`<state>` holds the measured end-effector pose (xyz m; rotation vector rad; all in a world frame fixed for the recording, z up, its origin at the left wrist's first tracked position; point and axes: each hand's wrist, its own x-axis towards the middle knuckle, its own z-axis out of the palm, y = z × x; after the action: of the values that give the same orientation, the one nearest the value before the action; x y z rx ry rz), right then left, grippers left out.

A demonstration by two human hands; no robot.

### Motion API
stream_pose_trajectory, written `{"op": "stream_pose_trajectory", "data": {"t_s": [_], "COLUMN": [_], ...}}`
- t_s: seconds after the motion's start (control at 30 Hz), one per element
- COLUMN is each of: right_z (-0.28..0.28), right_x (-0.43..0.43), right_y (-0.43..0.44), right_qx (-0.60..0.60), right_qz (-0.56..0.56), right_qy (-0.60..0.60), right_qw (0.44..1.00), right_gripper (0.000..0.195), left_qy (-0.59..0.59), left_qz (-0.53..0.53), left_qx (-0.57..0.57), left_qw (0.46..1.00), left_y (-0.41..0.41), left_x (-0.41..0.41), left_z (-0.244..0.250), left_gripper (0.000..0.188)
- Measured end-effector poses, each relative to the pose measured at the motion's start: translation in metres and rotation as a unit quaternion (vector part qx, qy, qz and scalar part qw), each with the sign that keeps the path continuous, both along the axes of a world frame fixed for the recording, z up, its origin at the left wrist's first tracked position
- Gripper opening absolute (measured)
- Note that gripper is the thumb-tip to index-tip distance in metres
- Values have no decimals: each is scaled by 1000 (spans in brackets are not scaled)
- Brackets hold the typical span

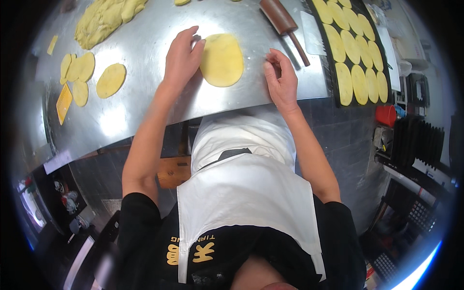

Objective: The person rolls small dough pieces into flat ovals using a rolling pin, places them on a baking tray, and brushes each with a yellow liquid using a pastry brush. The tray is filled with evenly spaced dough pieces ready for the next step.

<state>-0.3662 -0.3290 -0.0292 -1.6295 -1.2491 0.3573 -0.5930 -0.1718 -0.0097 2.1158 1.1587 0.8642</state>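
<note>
A flat, rounded sheet of yellow dough (222, 60) lies on the steel table (152, 87) in front of me. My left hand (184, 54) is at its left edge, thumb beside or lightly touching the rim, fingers apart and holding nothing. To the right of the sheet, my right hand (281, 78) hovers near the table's front edge with curled fingers, apart from the dough and seemingly empty. Beyond it, a brown rolling pin (278, 17) with a thin handle lies slanted on the table.
A large dough mass (105, 21) sits at the back left. Several flat dough pieces (111, 81) and a yellow scraper (64, 104) lie at left. At right are a translucent scraper (312, 34) and a black tray (338, 98) with rows of dough ovals.
</note>
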Motion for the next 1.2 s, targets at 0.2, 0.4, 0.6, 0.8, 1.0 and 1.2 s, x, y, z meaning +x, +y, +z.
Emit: {"op": "stream_pose_trajectory", "data": {"t_s": [0.2, 0.4, 0.6, 0.8, 1.0, 1.2], "right_z": [-8, -3, 4, -1, -2, -8], "right_x": [7, 2, 5, 5, 0, 9], "right_y": [-5, 3, -7, -5, 3, -2], "right_qx": [17, 95, 28, 76, 73, 5], "right_qz": [-75, -115, -102, -120, -124, -88], "right_qy": [52, -51, -27, -41, -38, 24], "right_qw": [996, 987, 994, 989, 989, 996], "right_gripper": [27, 13, 15, 9, 8, 14], "left_qy": [214, 266, 157, 161, 244, 166], "left_qz": [-141, -197, -203, -203, -240, -272], "left_qx": [-57, -192, -173, -201, -62, -105], "left_qw": [965, 924, 951, 945, 938, 942], "left_y": [48, 91, 61, 42, 63, 26], "left_x": [57, 59, 52, 61, 50, 43], "left_z": [23, 13, 23, 34, 19, 64], "left_gripper": [51, 38, 29, 30, 30, 21]}}
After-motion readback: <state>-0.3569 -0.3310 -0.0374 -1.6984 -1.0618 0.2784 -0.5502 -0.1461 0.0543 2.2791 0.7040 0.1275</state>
